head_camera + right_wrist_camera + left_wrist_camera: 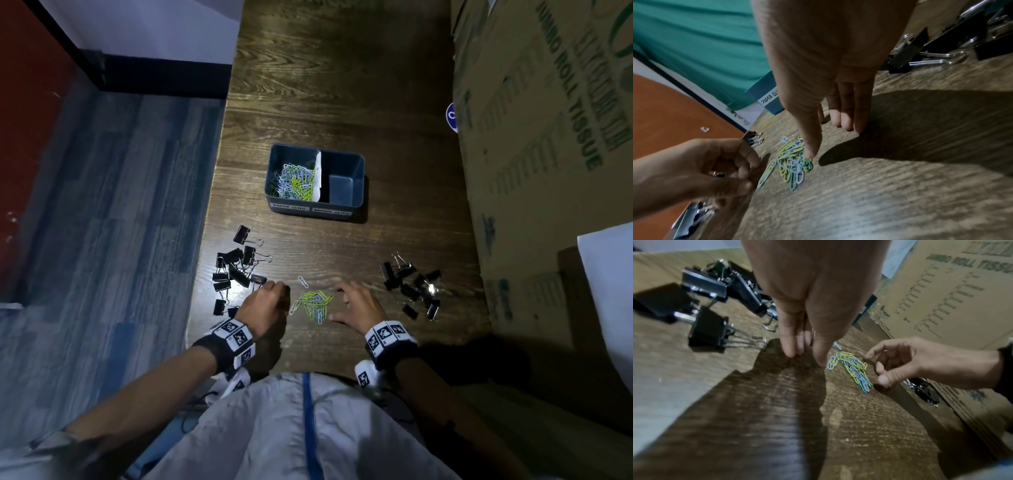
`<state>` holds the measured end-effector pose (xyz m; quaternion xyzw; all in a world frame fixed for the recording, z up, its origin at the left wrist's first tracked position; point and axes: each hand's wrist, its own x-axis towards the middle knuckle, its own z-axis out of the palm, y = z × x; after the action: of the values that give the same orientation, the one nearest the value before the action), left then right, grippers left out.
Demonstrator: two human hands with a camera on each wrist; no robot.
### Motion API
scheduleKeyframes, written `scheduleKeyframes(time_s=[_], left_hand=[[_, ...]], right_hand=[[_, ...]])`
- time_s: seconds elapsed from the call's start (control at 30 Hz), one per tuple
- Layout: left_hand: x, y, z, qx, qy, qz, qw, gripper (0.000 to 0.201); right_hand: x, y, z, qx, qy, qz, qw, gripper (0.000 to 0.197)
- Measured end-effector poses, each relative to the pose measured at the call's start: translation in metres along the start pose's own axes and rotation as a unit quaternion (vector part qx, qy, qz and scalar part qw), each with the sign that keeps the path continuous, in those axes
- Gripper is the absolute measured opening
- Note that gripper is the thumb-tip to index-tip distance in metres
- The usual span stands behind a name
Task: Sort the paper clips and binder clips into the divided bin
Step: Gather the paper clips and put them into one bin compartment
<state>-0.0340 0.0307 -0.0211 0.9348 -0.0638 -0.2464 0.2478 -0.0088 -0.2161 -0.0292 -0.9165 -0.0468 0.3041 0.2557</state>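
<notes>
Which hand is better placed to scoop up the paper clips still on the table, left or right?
Probably right. The right hand is spread open beside the paper clips, thumb touching the pile in its wrist view. The left hand is just as near, but its fingers are curled in.

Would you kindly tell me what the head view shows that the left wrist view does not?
Only the head view shows the divided bin from above, paper clips filling its left compartment, its right one empty. Only the left wrist view shows the left fingers close up, straight and touching the table. Both show the loose paper clip pile between the left hand and right hand, with binder clips to either side.
</notes>
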Motion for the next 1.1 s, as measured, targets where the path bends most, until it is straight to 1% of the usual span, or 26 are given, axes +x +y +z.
scheduleKeyframes(time_s=[0.1, 0.17, 0.23, 0.3, 0.33, 0.37, 0.4, 0.43, 0.47, 0.5, 0.53, 0.57, 0.67, 0.73, 0.8, 0.93, 1.03, 1.1], left_hand=[[0.004, 0.005, 0.003, -0.045, -0.005, -0.009, 0.999, 0.021], [0.007, 0.012, 0.004, -0.048, -0.001, 0.000, 0.999, 0.017], [0.010, 0.016, 0.005, -0.047, 0.003, 0.013, 0.999, 0.014], [0.013, 0.014, 0.003, -0.052, 0.030, 0.023, 0.998, 0.015], [0.014, 0.012, 0.001, -0.043, 0.045, 0.022, 0.998, 0.021], [0.016, 0.010, 0.000, -0.021, 0.051, 0.019, 0.998, 0.033], [0.017, 0.009, -0.001, 0.012, 0.040, 0.015, 0.999, 0.050], [0.019, 0.008, -0.002, 0.045, 0.019, 0.019, 0.999, 0.070], [0.020, 0.008, -0.002, 0.075, -0.006, 0.030, 0.997, 0.088], [0.022, 0.008, 0.000, 0.105, -0.029, 0.046, 0.993, 0.100], [0.022, 0.009, 0.003, 0.131, -0.045, 0.064, 0.988, 0.105], [0.022, 0.010, 0.006, 0.149, -0.053, 0.082, 0.984, 0.104], [0.020, 0.019, 0.013, 0.136, -0.043, 0.100, 0.985, 0.082], [0.019, 0.024, 0.017, 0.101, -0.023, 0.105, 0.989, 0.064], [0.018, 0.027, 0.018, 0.070, -0.012, 0.107, 0.992, 0.053], [0.021, 0.027, 0.014, 0.014, -0.010, 0.104, 0.994, 0.055], [0.023, 0.024, 0.009, -0.027, 0.004, 0.103, 0.994, 0.045], [0.024, 0.020, 0.008, -0.039, 0.006, 0.087, 0.995, 0.038]], right_hand=[[-0.002, -0.012, 0.008, -0.021, -0.009, -0.003, 1.000, 0.050], [0.000, -0.022, 0.017, -0.036, 0.005, -0.005, 0.999, 0.044], [0.004, -0.027, 0.024, -0.038, 0.020, -0.015, 0.999, 0.043], [0.007, -0.028, 0.023, -0.030, 0.038, -0.010, 0.999, 0.039], [0.007, -0.025, 0.020, -0.020, 0.049, -0.004, 0.999, 0.037], [0.007, -0.023, 0.017, -0.007, 0.058, 0.004, 0.998, 0.037], [0.006, -0.021, 0.014, 0.001, 0.063, 0.014, 0.998, 0.041], [0.005, -0.019, 0.012, 0.002, 0.057, 0.020, 0.998, 0.052], [0.004, -0.018, 0.012, -0.008, 0.038, 0.023, 0.999, 0.068], [0.004, -0.019, 0.012, -0.028, 0.013, 0.019, 0.999, 0.084], [0.003, -0.021, 0.014, -0.057, -0.010, 0.013, 0.998, 0.093], [0.003, -0.025, 0.016, -0.087, -0.026, 0.002, 0.996, 0.096], [0.000, -0.034, 0.024, -0.140, -0.025, -0.036, 0.989, 0.085], [-0.001, -0.037, 0.028, -0.133, -0.005, -0.052, 0.990, 0.075], [-0.001, -0.038, 0.028, -0.121, 0.018, -0.059, 0.991, 0.063], [0.004, -0.038, 0.024, -0.098, 0.044, -0.062, 0.992, 0.045], [0.006, -0.038, 0.018, -0.092, 0.056, -0.064, 0.992, 0.039], [0.008, -0.036, 0.013, -0.081, 0.054, -0.058, 0.994, 0.033]])
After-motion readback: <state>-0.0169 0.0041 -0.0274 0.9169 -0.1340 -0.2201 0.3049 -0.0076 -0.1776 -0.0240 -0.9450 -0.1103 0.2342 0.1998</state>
